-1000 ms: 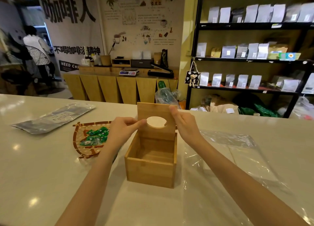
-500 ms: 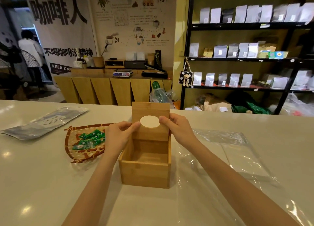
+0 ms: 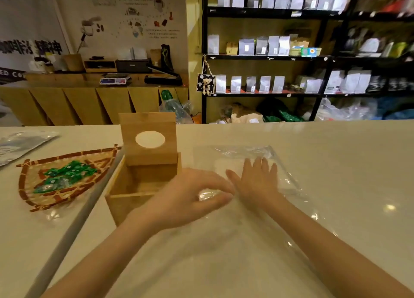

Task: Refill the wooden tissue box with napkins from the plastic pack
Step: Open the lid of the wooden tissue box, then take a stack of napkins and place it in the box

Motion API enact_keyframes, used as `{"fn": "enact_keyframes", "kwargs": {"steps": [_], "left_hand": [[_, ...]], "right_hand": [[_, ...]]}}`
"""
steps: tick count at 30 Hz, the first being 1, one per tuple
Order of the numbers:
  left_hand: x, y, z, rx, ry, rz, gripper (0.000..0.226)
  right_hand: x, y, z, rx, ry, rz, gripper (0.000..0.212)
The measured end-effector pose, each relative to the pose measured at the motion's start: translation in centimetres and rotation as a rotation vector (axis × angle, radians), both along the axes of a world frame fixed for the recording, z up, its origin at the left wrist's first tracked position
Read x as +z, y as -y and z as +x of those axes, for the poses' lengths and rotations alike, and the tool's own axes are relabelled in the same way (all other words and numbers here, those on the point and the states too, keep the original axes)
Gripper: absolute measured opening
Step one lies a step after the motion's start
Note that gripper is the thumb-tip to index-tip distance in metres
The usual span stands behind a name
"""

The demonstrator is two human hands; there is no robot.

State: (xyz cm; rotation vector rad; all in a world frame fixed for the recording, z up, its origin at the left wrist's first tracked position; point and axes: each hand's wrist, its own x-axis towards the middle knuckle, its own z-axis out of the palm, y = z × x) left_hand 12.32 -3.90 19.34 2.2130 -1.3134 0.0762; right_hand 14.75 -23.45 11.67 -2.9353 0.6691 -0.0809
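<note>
Two hands are seen over the clear plastic pack (image 3: 257, 161), which lies flat on the pale counter (image 3: 336, 163) at about three o'clock from the wooden tissue box (image 3: 139, 185), just beside its right wall. The box is open, its lid (image 3: 149, 138) stood upright at the far side with the oval slot facing the camera, and its inside appears empty. The right hand (image 3: 255, 181) is laid on the pack, palm down, fingers spread and pointed toward twelve o'clock; a whitish patch under the film just beyond the fingertips is taken to be the napkins, though blur makes this uncertain. The left hand (image 3: 186, 201) is curled in front of the box's near right corner, thumb and forefinger closed toward a crinkled bit of film at the pack's near-left edge; whether the film is actually pinched cannot be told.

The pack's long axis is judged to run roughly from seven o'clock to one o'clock, its near end under the forearms. The right hand is the nearer one to the napkins; the left hand lies between them and the box. The napkins would therefore have to be carried toward nine o'clock and over the box's right wall. A woven tray (image 3: 67, 179) of green packets lies at the box's nine o'clock, well clear of that path.
</note>
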Motion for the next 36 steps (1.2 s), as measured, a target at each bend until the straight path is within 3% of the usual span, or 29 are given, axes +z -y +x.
{"fn": "enact_keyframes", "kwargs": {"steps": [2,4,10,14,18,20,24,28,31,33,36], "left_hand": [[-2.2,2.0,-0.2,-0.158,0.072,0.296,0.033],[-4.2,3.1,0.0,-0.247,0.089,0.393,0.041],[-7.4,5.5,-0.4,-0.338,0.154,0.215,0.046],[-8.5,7.8,-1.3,-0.340,0.245,0.255,0.069],[-9.0,9.9,-1.9,-0.323,0.294,0.264,0.064],[-9.1,10.6,-2.0,-0.305,0.255,0.267,0.059],[-9.3,11.1,-2.0,-0.267,0.063,0.294,0.058],[-9.2,10.6,-1.9,-0.277,-0.160,0.093,0.055],[-9.2,10.3,-1.9,-0.255,-0.235,-0.036,0.041],[-8.9,10.2,-2.1,-0.242,-0.250,-0.091,0.039],[-8.3,10.2,-2.4,-0.253,-0.168,-0.085,0.057]], "right_hand": [[-1.1,0.8,-0.8,0.030,0.013,0.026,0.076],[-1.6,1.6,-1.2,0.068,0.012,0.049,0.075],[-1.4,4.4,-1.8,0.290,0.014,0.081,0.071],[-1.1,6.1,-1.6,0.429,0.008,0.094,0.068],[-0.7,6.9,-1.9,0.492,0.014,0.032,0.064],[-0.2,7.1,-2.6,0.471,0.128,0.041,0.058],[2.7,7.7,-6.7,0.385,0.393,0.381,0.046],[5.1,9.3,-13.1,0.327,0.656,0.675,0.031],[4.6,10.2,-16.4,0.338,0.505,0.778,0.028],[2.8,9.8,-17.6,0.342,0.278,0.652,0.038],[-0.5,8.8,-17.2,0.521,0.129,0.205,0.043]]}}
